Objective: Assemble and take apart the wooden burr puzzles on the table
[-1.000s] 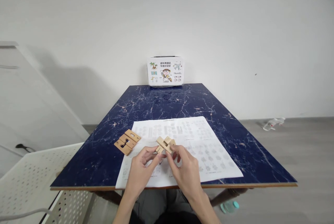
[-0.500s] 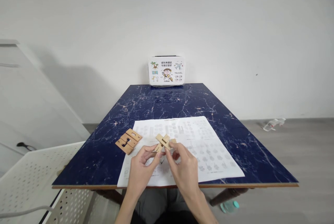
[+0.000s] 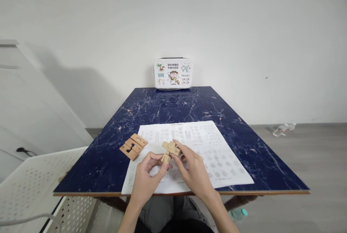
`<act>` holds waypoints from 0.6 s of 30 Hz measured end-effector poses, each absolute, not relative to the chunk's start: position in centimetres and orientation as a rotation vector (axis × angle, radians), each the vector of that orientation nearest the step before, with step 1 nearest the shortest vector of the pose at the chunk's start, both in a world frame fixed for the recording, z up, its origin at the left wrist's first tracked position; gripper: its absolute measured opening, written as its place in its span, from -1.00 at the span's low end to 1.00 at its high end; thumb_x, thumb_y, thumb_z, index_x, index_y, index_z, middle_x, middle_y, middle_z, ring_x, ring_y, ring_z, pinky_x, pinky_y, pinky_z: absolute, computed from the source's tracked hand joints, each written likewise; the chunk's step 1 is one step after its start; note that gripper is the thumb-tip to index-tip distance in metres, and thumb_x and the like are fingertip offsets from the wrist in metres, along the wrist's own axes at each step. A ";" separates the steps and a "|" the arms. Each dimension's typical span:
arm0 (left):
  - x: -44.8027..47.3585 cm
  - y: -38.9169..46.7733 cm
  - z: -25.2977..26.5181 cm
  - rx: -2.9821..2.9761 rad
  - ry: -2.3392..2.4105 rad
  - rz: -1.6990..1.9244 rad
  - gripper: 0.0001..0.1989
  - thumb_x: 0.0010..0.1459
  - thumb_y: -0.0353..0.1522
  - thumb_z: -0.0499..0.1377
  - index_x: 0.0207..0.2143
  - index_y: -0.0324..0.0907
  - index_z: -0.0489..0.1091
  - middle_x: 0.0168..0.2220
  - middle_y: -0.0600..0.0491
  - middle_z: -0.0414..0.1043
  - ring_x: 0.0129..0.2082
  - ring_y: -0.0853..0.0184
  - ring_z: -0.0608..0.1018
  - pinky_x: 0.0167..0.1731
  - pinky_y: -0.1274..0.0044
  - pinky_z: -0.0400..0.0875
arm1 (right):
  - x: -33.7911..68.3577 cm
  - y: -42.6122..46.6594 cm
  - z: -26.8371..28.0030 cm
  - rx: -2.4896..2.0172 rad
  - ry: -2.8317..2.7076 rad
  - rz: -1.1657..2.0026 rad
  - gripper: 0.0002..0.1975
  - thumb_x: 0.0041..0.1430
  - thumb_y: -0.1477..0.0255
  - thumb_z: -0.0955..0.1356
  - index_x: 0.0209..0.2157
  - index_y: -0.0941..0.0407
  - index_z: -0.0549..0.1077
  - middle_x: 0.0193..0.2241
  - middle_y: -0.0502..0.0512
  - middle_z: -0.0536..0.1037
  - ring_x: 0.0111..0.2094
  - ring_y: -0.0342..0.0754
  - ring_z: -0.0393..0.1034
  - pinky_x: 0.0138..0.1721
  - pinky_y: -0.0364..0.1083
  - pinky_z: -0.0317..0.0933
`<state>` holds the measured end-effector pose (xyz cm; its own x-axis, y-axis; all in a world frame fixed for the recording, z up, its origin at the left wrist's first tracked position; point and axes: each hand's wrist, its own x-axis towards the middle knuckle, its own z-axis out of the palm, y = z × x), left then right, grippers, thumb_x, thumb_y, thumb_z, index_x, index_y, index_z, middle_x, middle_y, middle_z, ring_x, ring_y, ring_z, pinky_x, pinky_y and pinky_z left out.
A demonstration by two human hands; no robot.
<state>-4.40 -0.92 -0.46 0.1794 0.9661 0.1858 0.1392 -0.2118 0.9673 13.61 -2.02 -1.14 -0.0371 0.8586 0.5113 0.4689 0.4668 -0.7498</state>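
The angular, pale wooden block cluster [image 3: 170,147] sat over the printed paper [image 3: 227,168], pinched by the fingers of left hand [image 3: 149,175] and right hand [image 3: 195,173] — the right index finger higher than half a second earlier. Slotted wooden plates [image 3: 137,148] overlapped the paper; the glossy case [image 3: 173,74] hid its contents.

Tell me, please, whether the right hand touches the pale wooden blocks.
Touching: the head view shows the right hand with fingertips against the pale wooden blocks.
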 end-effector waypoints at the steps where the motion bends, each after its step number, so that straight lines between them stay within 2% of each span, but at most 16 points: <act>1: -4.4 -1.0 -0.4 1.558 1.094 1.137 -0.76 0.22 -0.21 0.31 -0.22 -0.17 0.39 -0.24 -0.05 0.63 -0.25 0.18 0.69 -0.21 0.42 0.56 | 13.7 -2.0 -1.1 -1.142 -1.667 0.496 -0.58 0.46 0.36 0.26 0.28 0.06 0.35 -0.05 0.19 0.62 -0.22 0.04 0.54 -0.17 -0.02 0.42; 4: -4.3 -0.9 -0.4 1.572 1.072 1.114 -0.73 0.19 -0.23 0.34 -0.18 -0.14 0.35 -0.26 0.00 0.58 -0.23 0.21 0.66 -0.15 0.42 0.53 | 14.1 -2.2 -0.8 -1.111 -1.627 0.591 -0.64 0.45 0.36 0.26 0.21 0.07 0.41 0.02 0.21 0.61 -0.13 0.06 0.55 -0.08 -0.03 0.41; 6: -4.4 -0.8 -0.6 1.576 1.040 1.162 -0.61 0.13 -0.25 0.39 -0.10 -0.11 0.31 -0.27 0.06 0.54 -0.23 0.24 0.63 -0.12 0.42 0.52 | 14.4 -2.5 -0.5 -1.096 -1.593 0.676 -0.65 0.45 0.34 0.27 0.18 0.08 0.43 0.01 0.20 0.62 -0.10 0.06 0.55 -0.05 -0.04 0.41; 9: -4.6 -0.6 -0.9 1.600 0.990 1.229 -0.31 0.00 -0.27 0.49 0.12 -0.06 0.27 -0.08 0.01 0.49 -0.18 0.25 0.60 -0.04 0.39 0.51 | 14.8 -3.0 -0.1 -1.053 -1.563 0.824 -0.66 0.45 0.33 0.28 0.17 0.08 0.45 -0.03 0.18 0.63 -0.11 0.04 0.54 -0.05 -0.04 0.40; 11: -4.8 -0.7 -0.8 1.643 0.950 1.170 -0.17 -0.05 -0.26 0.52 0.24 -0.03 0.27 0.07 -0.06 0.44 -0.04 0.16 0.58 0.04 0.36 0.49 | 14.9 -3.2 0.1 -1.023 -1.570 0.915 -0.66 0.45 0.33 0.29 0.17 0.07 0.46 -0.10 0.14 0.64 -0.17 0.02 0.54 -0.08 -0.05 0.39; 14: -4.9 -0.8 -0.4 1.708 0.896 1.062 -0.26 -0.04 -0.25 0.52 0.20 -0.03 0.38 0.16 -0.11 0.43 0.15 0.01 0.52 0.15 0.31 0.43 | 14.9 -3.4 0.1 -1.004 -1.571 0.998 -0.66 0.44 0.32 0.30 0.17 0.05 0.46 -0.21 0.08 0.64 -0.22 0.00 0.54 -0.10 -0.05 0.39; 18: -4.8 -0.9 -0.1 1.722 0.989 1.069 -0.34 0.00 -0.25 0.49 0.15 -0.07 0.41 0.16 -0.12 0.47 0.17 -0.03 0.51 0.19 0.23 0.41 | 15.2 -3.4 -0.2 -1.070 -1.562 0.963 -0.66 0.43 0.30 0.32 0.18 0.02 0.43 -0.18 0.08 0.63 -0.19 0.02 0.54 -0.08 -0.03 0.40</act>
<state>-4.82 -0.88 -0.11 0.3196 0.9137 0.2510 0.1794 -0.3184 0.9308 15.15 -3.36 -0.20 -0.1386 0.9508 0.2770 0.1792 0.2992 -0.9372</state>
